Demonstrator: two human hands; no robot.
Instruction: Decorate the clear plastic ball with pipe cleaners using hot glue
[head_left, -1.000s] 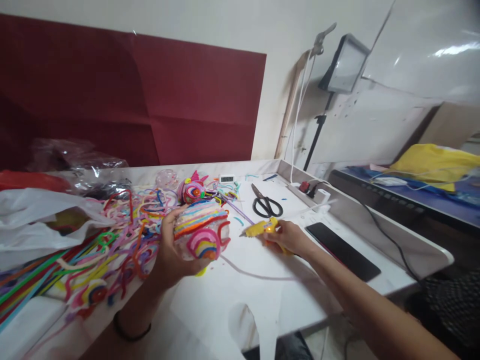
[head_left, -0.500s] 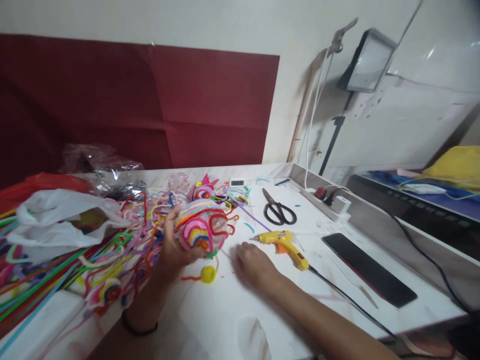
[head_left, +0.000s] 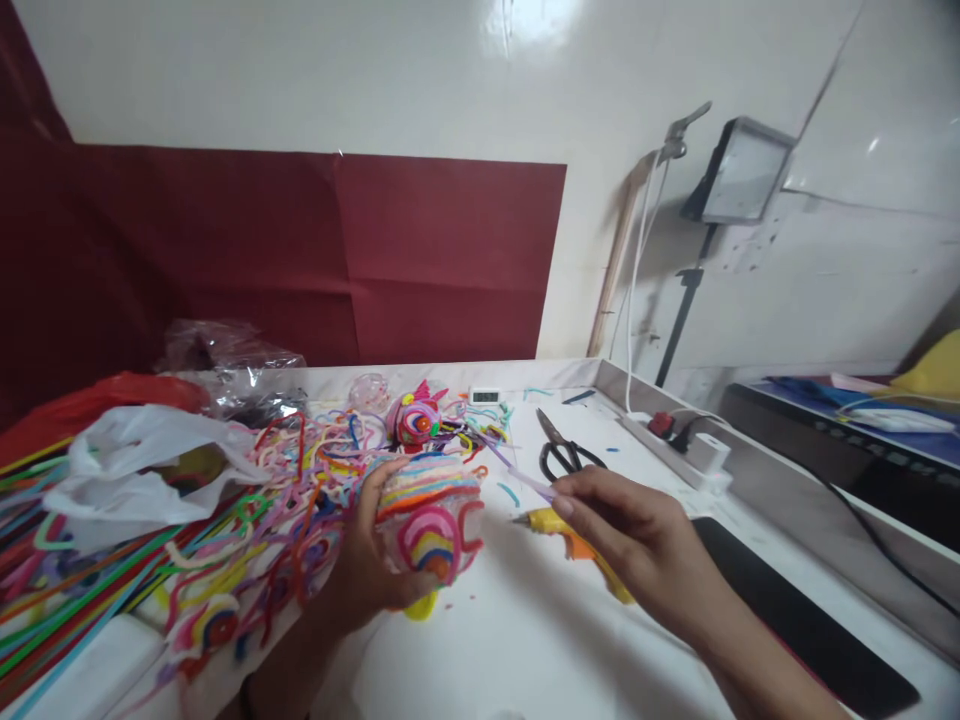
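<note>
My left hand (head_left: 364, 565) is wrapped round a rounded pipe-cleaner craft (head_left: 431, 490), its thumb at the front. Striped rows of coloured pipe cleaner cover the craft's top, and a pink, yellow and blue arch with an orange centre faces me. Part of a yellow piece (head_left: 421, 606) shows beneath it. Thumb and fingertips of my right hand (head_left: 630, 525) pinch the near end of a purple pipe cleaner (head_left: 521, 472). Below that hand lies a yellow glue gun (head_left: 546, 520), partly covered by it. Black-handled scissors (head_left: 553, 435) rest just beyond the fingers.
Loose pipe cleaners (head_left: 300, 470) and a white plastic bag (head_left: 142, 450) crowd the left. A finished-looking pink craft (head_left: 416, 420) and a small digital display (head_left: 485, 397) stand at the back. A black phone-like slab (head_left: 795, 610) and a power strip (head_left: 675, 455) are on the right.
My right hand has lifted from the table beside the glue gun, moved right, and taken hold of the purple pipe cleaner. My left hand still holds the craft. The view has tilted upward.
</note>
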